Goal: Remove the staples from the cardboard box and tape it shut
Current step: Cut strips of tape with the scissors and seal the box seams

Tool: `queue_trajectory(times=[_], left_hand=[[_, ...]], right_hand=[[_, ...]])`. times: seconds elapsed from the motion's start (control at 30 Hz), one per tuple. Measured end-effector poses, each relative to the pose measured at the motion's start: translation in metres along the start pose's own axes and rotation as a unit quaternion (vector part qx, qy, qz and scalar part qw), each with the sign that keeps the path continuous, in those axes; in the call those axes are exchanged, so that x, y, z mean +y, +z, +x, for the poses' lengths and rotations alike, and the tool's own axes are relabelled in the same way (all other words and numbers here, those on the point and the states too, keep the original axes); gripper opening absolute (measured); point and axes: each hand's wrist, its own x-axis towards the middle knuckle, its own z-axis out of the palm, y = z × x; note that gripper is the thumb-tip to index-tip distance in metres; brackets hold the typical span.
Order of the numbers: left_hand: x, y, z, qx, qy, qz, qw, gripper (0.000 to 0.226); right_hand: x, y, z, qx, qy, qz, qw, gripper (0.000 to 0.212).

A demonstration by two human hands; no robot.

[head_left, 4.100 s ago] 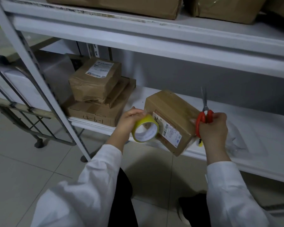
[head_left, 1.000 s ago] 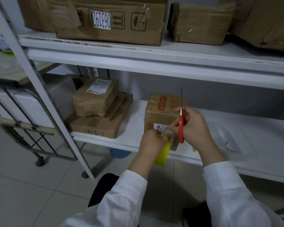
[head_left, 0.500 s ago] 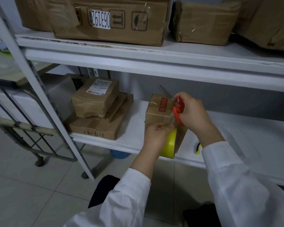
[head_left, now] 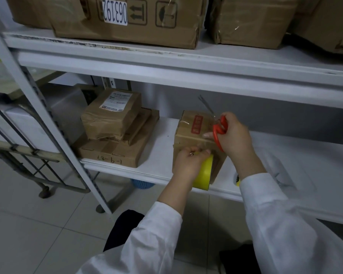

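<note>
Seemingly mid-taping: the cardboard box (head_left: 194, 133) stands on the shelf (head_left: 162, 139), with stacked parcels (head_left: 115, 133) at its 9 o'clock. The left hand (head_left: 188, 163) grips the yellow tape roll (head_left: 203, 175) against the box front. The right hand (head_left: 236, 139) clutches red scissors (head_left: 219, 129), blades aimed at 11 o'clock. Pull the strip taut and press it flat before cutting. Staples and the clear tape's edge are indistinct, and the left hand and roll hide much of the box front.
</note>
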Motion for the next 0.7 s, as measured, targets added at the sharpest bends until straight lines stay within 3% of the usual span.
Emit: queue_trajectory(times=[0.13,0.3,0.4,0.7], left_hand=[[0.000,0.003,0.001,-0.005,-0.011,0.010,1.000,0.023],[-0.001,0.000,0.002,-0.005,-0.018,0.003,1.000,0.014],[-0.001,0.002,0.003,-0.004,-0.011,0.010,1.000,0.018],[0.013,0.000,0.002,-0.002,-0.020,0.034,0.999,0.035]], right_hand=[[-0.001,0.012,-0.002,0.053,-0.017,-0.036,0.998,0.034],[0.006,0.013,-0.001,0.038,-0.044,-0.006,0.998,0.042],[0.013,0.009,-0.004,0.009,-0.051,0.002,0.999,0.052],[0.015,0.009,-0.001,-0.009,-0.033,-0.027,0.999,0.046]])
